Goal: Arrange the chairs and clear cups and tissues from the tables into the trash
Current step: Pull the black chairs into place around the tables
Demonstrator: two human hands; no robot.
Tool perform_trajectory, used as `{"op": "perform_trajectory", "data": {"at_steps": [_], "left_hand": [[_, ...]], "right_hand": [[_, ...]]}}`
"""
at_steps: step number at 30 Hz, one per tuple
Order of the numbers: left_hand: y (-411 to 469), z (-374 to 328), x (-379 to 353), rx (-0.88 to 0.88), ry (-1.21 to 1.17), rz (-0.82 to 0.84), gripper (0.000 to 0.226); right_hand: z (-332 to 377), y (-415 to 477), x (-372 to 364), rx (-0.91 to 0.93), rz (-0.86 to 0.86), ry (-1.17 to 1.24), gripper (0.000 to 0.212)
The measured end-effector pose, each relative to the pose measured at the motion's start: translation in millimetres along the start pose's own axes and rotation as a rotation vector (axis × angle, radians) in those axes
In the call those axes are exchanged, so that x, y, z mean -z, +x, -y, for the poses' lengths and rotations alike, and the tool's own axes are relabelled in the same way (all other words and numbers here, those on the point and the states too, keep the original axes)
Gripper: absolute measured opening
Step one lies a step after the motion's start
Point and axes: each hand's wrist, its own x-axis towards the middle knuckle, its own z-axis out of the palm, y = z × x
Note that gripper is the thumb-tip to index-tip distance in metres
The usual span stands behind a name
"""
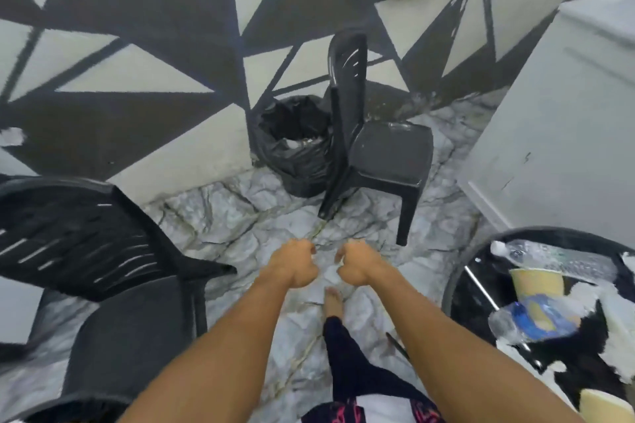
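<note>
Over the marble floor (240,216), dead centre: logged left grip (298,266) curled into a fist, nothing visible inside. Logged right grip (355,268) just beside it, not touching, also curled; pale smear at the fingertips, could not tell tissue from floor pattern through the blur. Noted a bare foot (332,300) below, between the two wrists.

Found trash bin (302,168) ahead, black liner, pale rubbish already inside, set against the patterned wall (137,27). Marked armless chair (388,154) hard against the bin's right side, backrest next to the liner, seat pointing away to the right. Marked second chair (103,233) close at left, slatted back toward the camera.

Spotted round dark counter (453,285) at lower right, loaded: paper cup (536,283), second cup (604,407) at the frame corner, clear bottle (549,259), blue-labelled bottle (536,321), white tissues (618,336) strewn across.

Judged step as clearing, mid-run near the bin: counter not yet emptied, chairs not yet lined up. Judged next move as a turn right to the counter, a gather of cups and tissues, then a carry forward and a drop into the liner. Flagged the chair back crowding the bin's rim; probably called for an approach from the left side.
</note>
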Motion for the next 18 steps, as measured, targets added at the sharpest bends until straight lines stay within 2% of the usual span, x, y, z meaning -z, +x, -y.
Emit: {"op": "perform_trajectory", "data": {"at_steps": [3,7,9,12,16,18], "left_hand": [[82,10,45,-0.008,0.011,-0.013,0.042],[182,12,119,-0.029,0.015,0.012,0.05],[228,8,163,-0.041,-0.005,-0.026,0.045],[287,-5,230,-0.132,-0.018,-0.102,0.045],[375,-30,317,-0.308,0.11,-0.211,0.039],[423,-44,353,-0.411,0.18,-0.235,0.045]], "right_hand": [[11,86,44,-0.01,-0.038,0.014,0.034],[29,181,114,-0.051,-0.051,0.052,0.041],[40,221,153,-0.064,-0.096,0.095,0.043],[55,271,216,-0.064,-0.212,0.135,0.046],[67,335,294,-0.115,-0.433,0.246,0.037],[68,367,322,-0.144,-0.54,0.29,0.04]]}}
